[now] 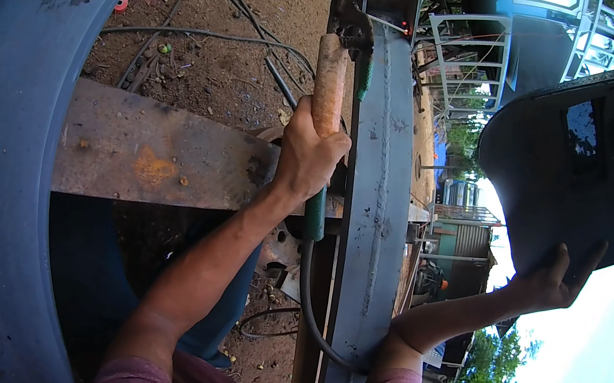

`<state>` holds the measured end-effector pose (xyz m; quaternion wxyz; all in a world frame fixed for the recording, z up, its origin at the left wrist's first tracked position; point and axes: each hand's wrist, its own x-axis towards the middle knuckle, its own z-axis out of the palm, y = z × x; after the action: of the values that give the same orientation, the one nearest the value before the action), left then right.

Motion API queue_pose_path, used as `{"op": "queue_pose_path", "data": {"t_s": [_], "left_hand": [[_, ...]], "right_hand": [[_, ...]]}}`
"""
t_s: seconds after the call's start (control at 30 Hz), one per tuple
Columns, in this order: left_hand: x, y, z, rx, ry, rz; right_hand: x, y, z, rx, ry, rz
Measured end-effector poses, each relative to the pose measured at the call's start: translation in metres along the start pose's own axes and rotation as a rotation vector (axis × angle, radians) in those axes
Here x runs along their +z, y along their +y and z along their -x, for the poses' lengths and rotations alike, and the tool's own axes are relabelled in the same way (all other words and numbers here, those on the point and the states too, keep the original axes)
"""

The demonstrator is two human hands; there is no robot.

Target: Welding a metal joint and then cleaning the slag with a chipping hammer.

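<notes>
The left hand (305,155) is clenched around a worn orange-handled welding electrode holder (330,86) beside a grey welded steel beam (376,203). The right hand (556,278) grips a dark curved welding shield (581,156). Beyond, a rusty flat plate (158,158) crosses reddish dirt (213,70).

Daylight exposure, uneven. The sky right of the welding shield (581,156) is blown out to near white, with no cloud detail. The shield itself reads as a dark silhouette against it. Left of the shield, the dirt ground (224,56) is evenly lit with soft shadows. Strong fisheye bending; straight edges curve toward the rim. Corners black. Focus acceptable throughout.
</notes>
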<state>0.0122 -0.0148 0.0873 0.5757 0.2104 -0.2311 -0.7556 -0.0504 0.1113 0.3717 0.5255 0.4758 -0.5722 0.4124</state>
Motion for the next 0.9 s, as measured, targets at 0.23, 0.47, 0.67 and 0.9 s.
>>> {"op": "queue_pose_path", "data": {"t_s": [0.23,0.47,0.67,0.9], "left_hand": [[-0.0003,-0.0050,-0.0013,0.037,0.011,-0.009],[-0.0004,0.0022,0.0010,-0.021,0.001,-0.002],[0.0005,0.0030,0.0012,-0.022,0.004,-0.005],[-0.0002,-0.0048,-0.0013,0.013,0.005,0.012]], "right_hand": [[0.0007,-0.0023,0.0015,-0.003,-0.003,-0.013],[0.0007,-0.0023,0.0012,-0.008,0.007,0.007],[-0.0010,0.0000,0.0002,-0.036,0.004,0.016],[-0.0004,0.0002,0.0007,-0.034,0.006,-0.016]]}}
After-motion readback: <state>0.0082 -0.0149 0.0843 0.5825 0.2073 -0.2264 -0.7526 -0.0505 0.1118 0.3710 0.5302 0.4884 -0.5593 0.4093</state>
